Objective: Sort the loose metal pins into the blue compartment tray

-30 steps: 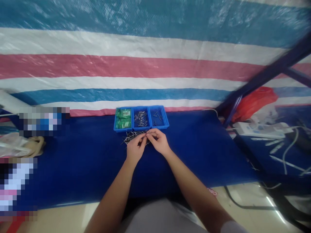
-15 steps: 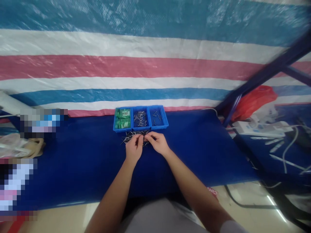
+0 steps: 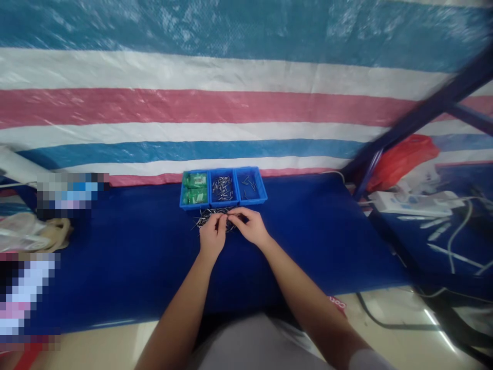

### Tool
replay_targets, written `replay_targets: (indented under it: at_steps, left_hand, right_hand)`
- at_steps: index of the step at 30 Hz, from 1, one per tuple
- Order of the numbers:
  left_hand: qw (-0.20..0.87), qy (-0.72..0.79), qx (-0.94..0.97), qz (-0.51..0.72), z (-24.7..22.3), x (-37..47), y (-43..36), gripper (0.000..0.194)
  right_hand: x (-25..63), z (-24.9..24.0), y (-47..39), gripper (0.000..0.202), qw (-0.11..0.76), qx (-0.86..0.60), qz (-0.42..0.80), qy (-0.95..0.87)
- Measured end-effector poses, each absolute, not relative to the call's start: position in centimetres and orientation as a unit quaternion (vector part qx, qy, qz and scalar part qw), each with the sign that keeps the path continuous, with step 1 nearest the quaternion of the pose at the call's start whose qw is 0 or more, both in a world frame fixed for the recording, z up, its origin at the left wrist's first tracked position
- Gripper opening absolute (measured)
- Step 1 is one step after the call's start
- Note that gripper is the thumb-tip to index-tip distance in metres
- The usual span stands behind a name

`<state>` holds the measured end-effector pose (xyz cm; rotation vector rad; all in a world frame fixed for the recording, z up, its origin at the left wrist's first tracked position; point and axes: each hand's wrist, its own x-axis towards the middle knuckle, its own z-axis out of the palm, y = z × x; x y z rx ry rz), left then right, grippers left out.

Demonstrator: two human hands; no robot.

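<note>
Head view: both hands are right in the middle of it, held together low over a heap of thin pins (image 3: 206, 216) on the blue table (image 3: 127, 257). Left hand (image 3: 211, 236) has thumb and fingers drawn in narrow, and the right hand (image 3: 253, 227) reaches across with its fingertips just about meeting the left's. Can't tell if there's a pin between them, the fingers hide that spot and it's a bit blurry, so no bet on what either one is holding

As for the heap, it's under and just beyond the fingers, poking out mostly past the left hand. Just beyond that sit three blue bins side by side: the left bin (image 3: 195, 207) has green packets (image 3: 195, 196), the middle bin (image 3: 224, 204) has a good load of loose pins, and the right bin (image 3: 253, 201), beyond the right hand, has only a few

My read is that the step in hand is close fingertip work on small pieces from that heap. Next move probably calls for a light, steady pinch with both hands, and keeping the neighbouring pins from snagging
</note>
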<state>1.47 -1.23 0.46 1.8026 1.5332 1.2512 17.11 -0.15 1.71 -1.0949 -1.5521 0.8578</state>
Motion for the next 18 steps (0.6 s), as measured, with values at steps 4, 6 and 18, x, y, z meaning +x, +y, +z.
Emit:
replay_targets:
  at_steps: [4,6,18]
  left_hand:
    - [0.236,0.553,0.660,0.451,0.54,1.40,-1.24,0.023]
    - [0.236,0.552,0.660,0.452,0.59,1.42,-1.26,0.024]
    - [0.260,0.530,0.656,0.471,0.70,1.70,-1.30,0.025]
  right_hand:
    - [17.19,1.87,-0.14,0.012,0.501,-0.428,0.314,-0.683]
    - [17.28,1.94,-0.13,0.011,0.501,-0.426,0.306,-0.688]
    - [17.60,1.99,-0.05,0.024,0.475,-0.458,0.300,-0.689]
